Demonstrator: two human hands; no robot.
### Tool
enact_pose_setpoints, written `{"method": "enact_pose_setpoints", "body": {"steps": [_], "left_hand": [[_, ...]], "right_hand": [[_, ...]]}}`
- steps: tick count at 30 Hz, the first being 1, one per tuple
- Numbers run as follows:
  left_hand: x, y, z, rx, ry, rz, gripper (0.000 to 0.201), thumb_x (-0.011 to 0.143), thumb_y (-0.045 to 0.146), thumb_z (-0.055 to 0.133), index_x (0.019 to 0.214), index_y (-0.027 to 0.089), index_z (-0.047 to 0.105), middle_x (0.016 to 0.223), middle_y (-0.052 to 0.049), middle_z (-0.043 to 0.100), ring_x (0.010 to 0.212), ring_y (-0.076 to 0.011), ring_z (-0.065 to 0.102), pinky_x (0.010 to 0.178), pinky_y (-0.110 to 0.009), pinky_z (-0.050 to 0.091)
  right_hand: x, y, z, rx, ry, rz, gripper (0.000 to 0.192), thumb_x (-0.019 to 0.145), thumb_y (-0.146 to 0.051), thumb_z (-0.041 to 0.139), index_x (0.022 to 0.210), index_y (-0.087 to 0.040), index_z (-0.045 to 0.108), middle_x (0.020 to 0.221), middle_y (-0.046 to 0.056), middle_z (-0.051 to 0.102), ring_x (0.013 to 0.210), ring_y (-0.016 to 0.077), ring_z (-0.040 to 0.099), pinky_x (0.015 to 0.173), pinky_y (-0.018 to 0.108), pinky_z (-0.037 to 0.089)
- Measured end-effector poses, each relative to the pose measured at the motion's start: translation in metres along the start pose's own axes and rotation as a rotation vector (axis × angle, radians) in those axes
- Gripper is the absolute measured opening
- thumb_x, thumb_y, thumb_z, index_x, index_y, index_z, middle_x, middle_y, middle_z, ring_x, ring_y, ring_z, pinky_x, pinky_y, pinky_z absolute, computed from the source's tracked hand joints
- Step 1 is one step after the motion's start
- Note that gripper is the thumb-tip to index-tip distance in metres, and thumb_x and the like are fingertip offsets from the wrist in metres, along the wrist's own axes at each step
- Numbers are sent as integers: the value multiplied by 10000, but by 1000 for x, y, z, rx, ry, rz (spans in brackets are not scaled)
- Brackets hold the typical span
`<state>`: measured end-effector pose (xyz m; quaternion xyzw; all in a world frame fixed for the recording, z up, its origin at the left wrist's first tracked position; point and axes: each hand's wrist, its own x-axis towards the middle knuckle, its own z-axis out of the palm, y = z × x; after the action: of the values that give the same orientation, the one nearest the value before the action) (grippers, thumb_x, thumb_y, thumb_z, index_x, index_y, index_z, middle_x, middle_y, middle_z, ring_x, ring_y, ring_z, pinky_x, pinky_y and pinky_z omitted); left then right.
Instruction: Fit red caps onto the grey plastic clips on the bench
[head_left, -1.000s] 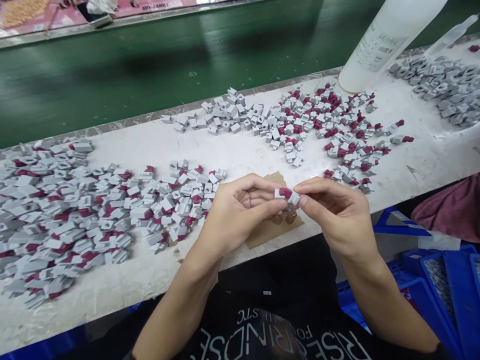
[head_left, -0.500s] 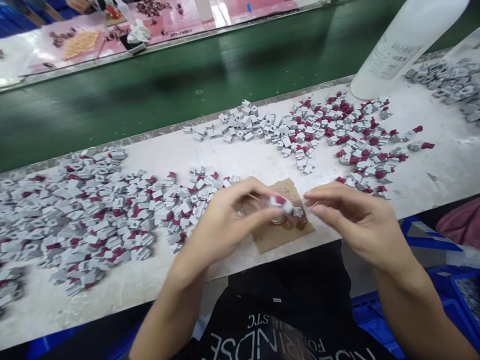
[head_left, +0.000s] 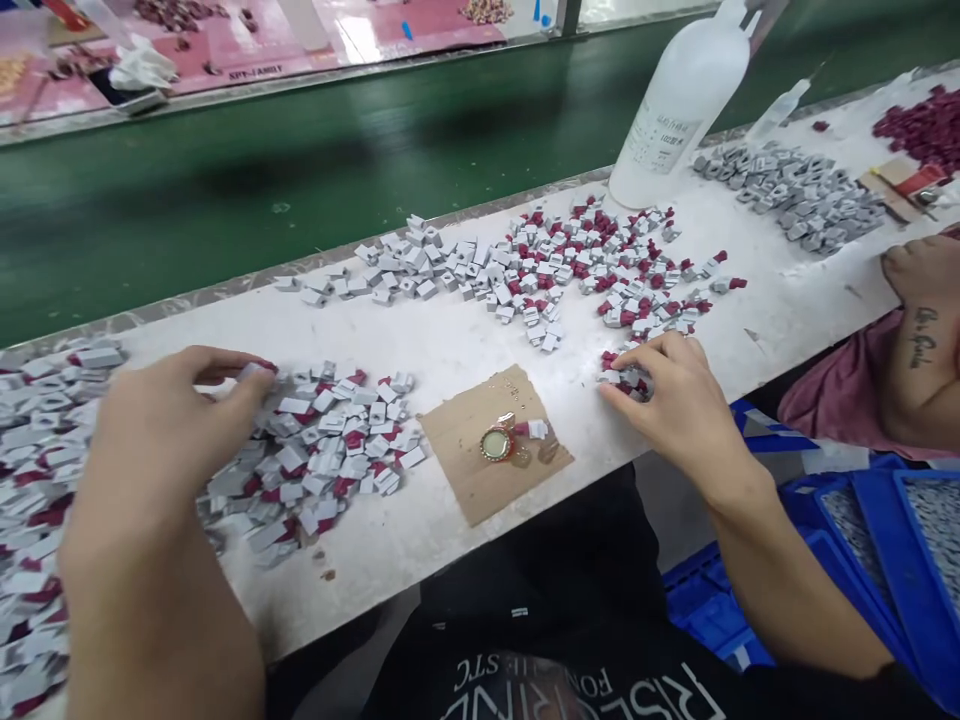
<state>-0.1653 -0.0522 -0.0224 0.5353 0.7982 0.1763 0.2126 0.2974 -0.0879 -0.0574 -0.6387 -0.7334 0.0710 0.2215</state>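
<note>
Left of the cardboard (head_left: 454,440), a grey-and-maroon piece (head_left: 256,370), mostly hidden, was pinched in the left hand's (head_left: 154,435) grip. On the cardboard, a round cap (head_left: 496,443) was set beside another piece (head_left: 534,430). Rightward of it, some pieces (head_left: 609,360) were partly covered by the curled right hand (head_left: 679,405), grip parted; farther back, "102" was printed on the bottle's (head_left: 686,90) label (head_left: 666,140).

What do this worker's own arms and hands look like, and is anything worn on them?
The bare left hand and bare right hand show no gloves, rings or watch. The uncovered forearms show no markings. A black fabric sleeve appears on the right arm; the left sleeve is out of view. The black fabric top has pale printed lettering.
</note>
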Motion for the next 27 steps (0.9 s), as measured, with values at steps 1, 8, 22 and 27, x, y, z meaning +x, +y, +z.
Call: {"method": "enact_pose_setpoints", "body": {"steps": [1, 8, 22, 27], "left_hand": [[-2, 13, -1, 95, 3, -25, 180, 1026, 468, 738, 968, 304, 690, 913, -24, 701, 945, -351, 639, 929, -494, 505], [-7, 62, -2, 364, -76, 48, 348, 1096, 452, 588, 1272, 161, 662, 1331, -216, 748, 1348, -521, 662, 1133, -657, 543], [27, 134, 94, 421, -18, 455, 375, 1079, 128, 578, 1433, 119, 701, 1450, -243, 680, 1449, -444, 590, 1224, -564, 522], [36, 136, 110, 364, 47, 403, 345, 1033, 96, 621, 1356, 172, 714, 1438, -236, 675, 1435, -473, 584, 1193, -584, 525]], "right_hand": [[-1, -1, 2, -3, 4, -6, 80, 966, -246, 820, 1035, -239, 779, 1064, 124, 672, 1061, 380, 649, 858, 521, 567], [-5, -12, 6, 145, -49, -197, 103, 1080, -183, 664, 1079, -250, 743, 1044, 107, 779, 1013, 353, 659, 848, 488, 539], [-17, -29, 18, 369, -135, -108, 175, 1105, -162, 611, 1131, -239, 766, 1078, 88, 798, 937, 276, 792, 790, 409, 605], [-18, -37, 12, 724, -98, 90, 60, 1049, -274, 796, 1078, -272, 849, 1055, 51, 847, 936, 241, 814, 844, 379, 668]]}}
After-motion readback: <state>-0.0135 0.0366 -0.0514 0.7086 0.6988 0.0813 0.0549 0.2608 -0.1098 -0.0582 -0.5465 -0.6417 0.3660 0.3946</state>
